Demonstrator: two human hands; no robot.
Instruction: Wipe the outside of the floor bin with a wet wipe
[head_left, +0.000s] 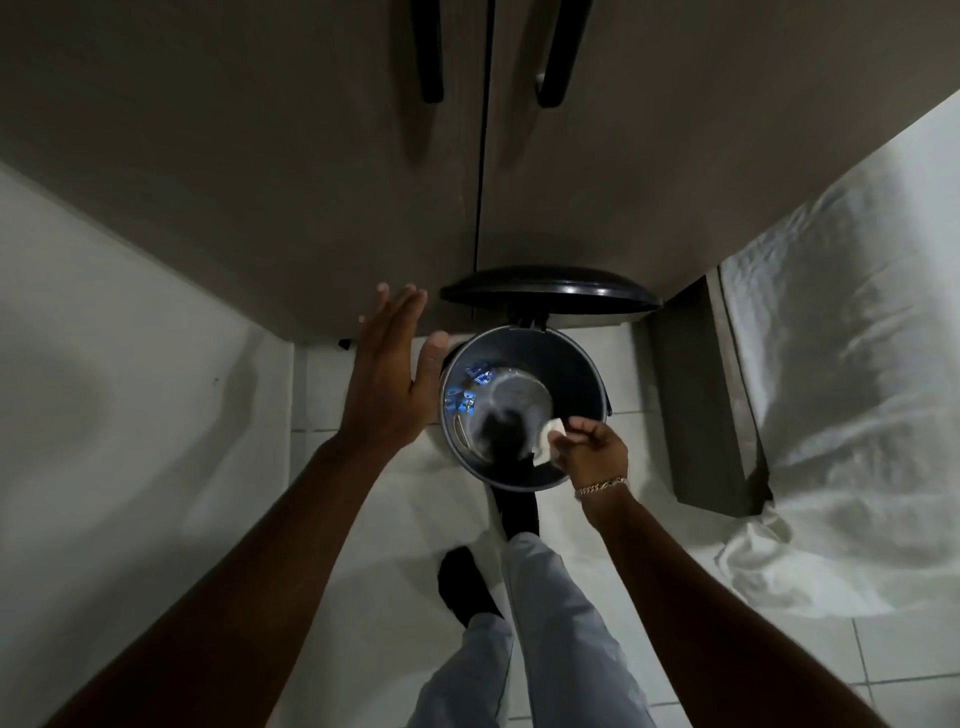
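Note:
A small round pedal bin (582, 364) stands on the tiled floor, seen from above, with its dark lid (550, 292) tipped up against the cupboard. Blue wrappers lie inside at the left. My right hand (589, 451) pinches a crumpled white wet wipe (549, 435) over the bin's near right rim. My left hand (387, 371) hovers flat with fingers spread just left of the bin, the thumb close to the rim. One dark-socked foot (511, 512) rests at the bin's front base, where the pedal is hidden.
Brown cupboard doors (311, 182) with black handles rise right behind the bin. A bed with white sheets (852, 389) and its dark frame (701, 415) lies at the right. A white surface (104, 364) fills the left. My other foot (465, 584) stands on the tiles.

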